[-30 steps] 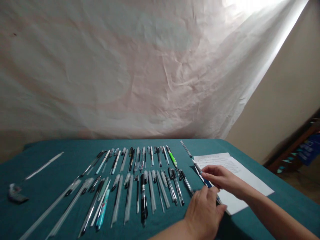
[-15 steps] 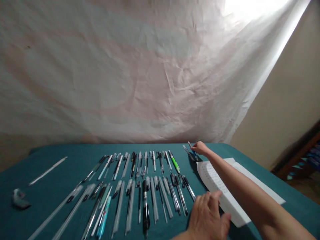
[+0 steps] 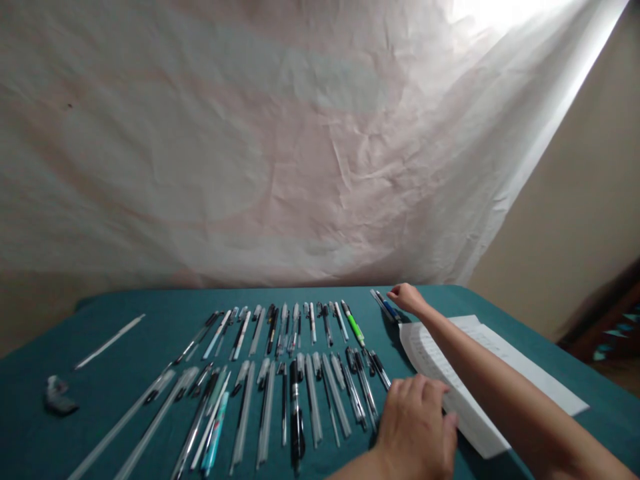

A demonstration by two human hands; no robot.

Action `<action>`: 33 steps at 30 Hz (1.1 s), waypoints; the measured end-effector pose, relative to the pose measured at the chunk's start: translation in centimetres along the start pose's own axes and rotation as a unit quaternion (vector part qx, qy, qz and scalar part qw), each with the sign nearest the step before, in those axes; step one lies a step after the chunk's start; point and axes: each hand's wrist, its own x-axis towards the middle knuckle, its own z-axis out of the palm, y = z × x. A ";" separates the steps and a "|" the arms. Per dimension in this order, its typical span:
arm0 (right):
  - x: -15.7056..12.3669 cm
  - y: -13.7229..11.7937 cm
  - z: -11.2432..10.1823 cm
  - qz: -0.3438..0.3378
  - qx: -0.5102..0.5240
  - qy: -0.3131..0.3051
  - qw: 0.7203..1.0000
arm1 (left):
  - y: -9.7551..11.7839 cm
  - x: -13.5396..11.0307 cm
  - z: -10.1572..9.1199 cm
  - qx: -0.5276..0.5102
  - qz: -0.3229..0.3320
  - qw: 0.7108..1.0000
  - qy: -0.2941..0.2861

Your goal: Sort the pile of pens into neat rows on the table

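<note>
At the far right of the table, a blue pen [image 3: 389,308] lies against a clear pen [image 3: 379,300]. My right hand [image 3: 407,297] is just right of the blue pen, its fingers loosely bent and seemingly holding nothing. My left hand [image 3: 416,420] is low in front, back up, fingers bent together and thumb apart, beside the near left edge of the written paper [image 3: 470,417]. It holds nothing that I can see. Left of it, pens and caps lie in two rows, among them a green pen [image 3: 353,325], a black pen [image 3: 297,420] and a light-blue pen [image 3: 216,433].
A teal cloth covers the table [image 3: 165,333]. A thin white stick-like piece [image 3: 110,342] and a small grey-black object [image 3: 60,398] lie at the left. Behind the table hangs a pale sheet [image 3: 300,147]. My right forearm crosses over the papers.
The blue pen, previously at my right fingers, now lies beside the clear pen, and that hand is slightly off it. My left hand stays near the paper. The view has shifted a little.
</note>
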 end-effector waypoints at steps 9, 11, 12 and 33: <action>-5.1 -7.1 0.9 -0.112 0.035 -0.036 0.992 | -2.3 0.3 -5.7 0.102 -0.056 0.993 0.010; -5.9 -8.1 2.2 -0.108 0.033 -0.047 0.993 | -3.1 0.3 -6.5 0.099 -0.078 0.992 0.026; -6.2 -8.4 2.7 -0.100 0.029 -0.050 0.993 | -3.5 0.2 -6.8 0.095 -0.088 0.991 0.035; -7.9 -8.8 0.9 -0.122 0.180 -0.077 0.973 | -8.4 0.7 -6.2 -0.227 -0.212 0.935 0.171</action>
